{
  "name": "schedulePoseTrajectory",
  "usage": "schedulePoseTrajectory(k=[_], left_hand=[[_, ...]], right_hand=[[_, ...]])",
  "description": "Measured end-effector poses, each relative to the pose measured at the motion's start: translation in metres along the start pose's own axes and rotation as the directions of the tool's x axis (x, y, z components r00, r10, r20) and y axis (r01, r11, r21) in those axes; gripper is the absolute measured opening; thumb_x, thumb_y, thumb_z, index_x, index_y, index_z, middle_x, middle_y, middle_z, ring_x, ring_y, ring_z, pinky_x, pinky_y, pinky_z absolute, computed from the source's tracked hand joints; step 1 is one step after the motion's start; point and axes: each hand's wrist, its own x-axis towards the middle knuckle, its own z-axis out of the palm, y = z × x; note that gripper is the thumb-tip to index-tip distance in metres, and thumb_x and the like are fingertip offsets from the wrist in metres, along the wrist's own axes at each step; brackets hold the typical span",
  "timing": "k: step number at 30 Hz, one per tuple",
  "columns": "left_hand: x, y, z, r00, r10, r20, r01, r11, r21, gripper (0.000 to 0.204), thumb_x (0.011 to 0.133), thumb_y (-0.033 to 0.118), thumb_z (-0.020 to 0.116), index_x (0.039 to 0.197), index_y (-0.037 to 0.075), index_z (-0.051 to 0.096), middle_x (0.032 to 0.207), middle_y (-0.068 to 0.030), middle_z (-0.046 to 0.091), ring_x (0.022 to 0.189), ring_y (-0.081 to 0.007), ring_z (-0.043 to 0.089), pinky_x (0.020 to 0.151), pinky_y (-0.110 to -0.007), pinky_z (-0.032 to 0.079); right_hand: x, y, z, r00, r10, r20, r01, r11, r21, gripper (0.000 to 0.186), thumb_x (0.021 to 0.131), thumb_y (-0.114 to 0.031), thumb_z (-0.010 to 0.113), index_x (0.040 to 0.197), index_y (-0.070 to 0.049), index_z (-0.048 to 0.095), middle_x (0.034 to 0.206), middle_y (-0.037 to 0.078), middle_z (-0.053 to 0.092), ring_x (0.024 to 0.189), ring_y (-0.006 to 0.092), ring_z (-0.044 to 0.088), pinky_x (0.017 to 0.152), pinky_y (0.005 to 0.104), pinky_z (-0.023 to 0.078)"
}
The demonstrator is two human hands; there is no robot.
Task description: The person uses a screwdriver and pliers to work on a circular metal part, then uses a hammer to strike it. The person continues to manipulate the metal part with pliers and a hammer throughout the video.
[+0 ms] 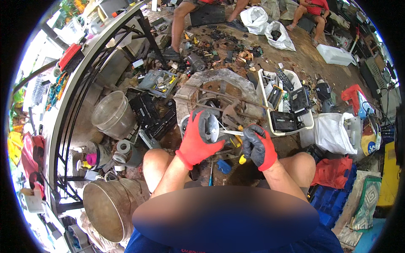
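My left hand (195, 142), in a red and black glove, is closed around a round, hollow, silver-grey metal part (213, 130) with its opening turned to the right. Across from it, my right hand (259, 146), gloved alike, pinches a thin pale flat strip (231, 133) whose far end reaches the metal part; its exact kind is unclear. Below the hands lie a screwdriver (211, 173) with a blue handle and a small blue piece (224, 166). A yellow-tipped tool (242, 160) lies beneath my right hand. Beyond them stands a worn grey block (194, 82) carrying rusty metal bars (236, 98).
A white bin (311, 123) of electronic parts stands right of the block. Buckets (113, 114) and a tool tray (158, 83) are on the left, beside a metal-framed table (69, 114). White sacks (280, 36) and two seated people (179, 25) are farther off amid scrap.
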Motion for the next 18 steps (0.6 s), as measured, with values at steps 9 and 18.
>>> schedulePoseTrajectory(k=[9, 18], left_hand=[[-0.001, 0.002, -0.004, 0.999, -0.032, -0.029, 0.034, 0.997, 0.071, 0.083, 0.062, 0.024, 0.089, 0.132, 0.002, 0.051, 0.123, -0.0178, 0.052, 0.117, -0.0363, 0.052, 0.101, -0.044, 0.044], [-0.005, 0.003, -0.003, 0.998, -0.043, -0.048, 0.051, 0.983, 0.179, 0.085, 0.064, 0.026, 0.089, 0.135, 0.002, 0.050, 0.129, -0.0211, 0.049, 0.120, -0.0362, 0.052, 0.104, -0.041, 0.044]], right_hand=[[0.000, -0.004, -0.004, 1.000, 0.025, 0.015, -0.026, 1.000, 0.018, 0.023, 0.099, -0.024, 0.062, 0.085, -0.005, 0.061, 0.061, 0.001, 0.054, 0.045, 0.0108, 0.047, 0.043, 0.0261, 0.036], [0.000, -0.010, -0.020, 0.992, 0.122, 0.027, -0.116, 0.979, -0.165, 0.014, 0.095, -0.016, 0.066, 0.101, -0.003, 0.066, 0.079, 0.006, 0.066, 0.065, 0.0118, 0.061, 0.057, 0.0265, 0.047]])
